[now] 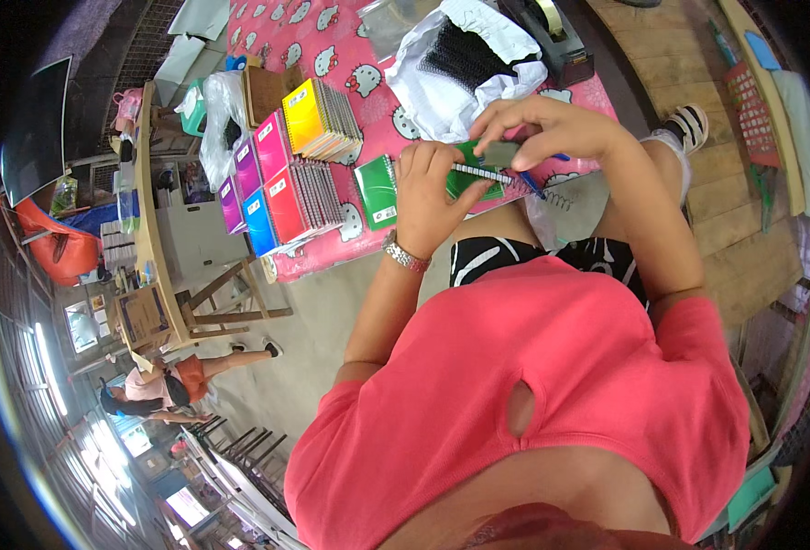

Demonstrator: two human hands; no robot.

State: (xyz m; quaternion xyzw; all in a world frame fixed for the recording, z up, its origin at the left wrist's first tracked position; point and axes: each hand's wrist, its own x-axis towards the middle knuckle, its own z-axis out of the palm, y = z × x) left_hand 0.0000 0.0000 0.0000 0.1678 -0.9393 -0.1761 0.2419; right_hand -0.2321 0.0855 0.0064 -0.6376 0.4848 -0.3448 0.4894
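The left hand (pixel 428 192) is closed round a green notebook (pixel 465 179), its fingers (pixel 423 156) curled over the spiral edge. Just beside them, the right hand (pixel 542 128) pinches a small grey tool (pixel 499 152) against the spiral. Beyond the fingers on the pink tabletop (pixel 332 46) lie another green notebook (pixel 377 191), stacks of coloured notebooks (pixel 286 174), and a white bag of black coils (pixel 465 60).

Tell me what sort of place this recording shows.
Probably a small notebook-binding workshop. Stacks of bright spiral notebooks lie on a pink-covered table, a bag of black binding coils sits behind them, and both hands work at a green notebook's spiral.
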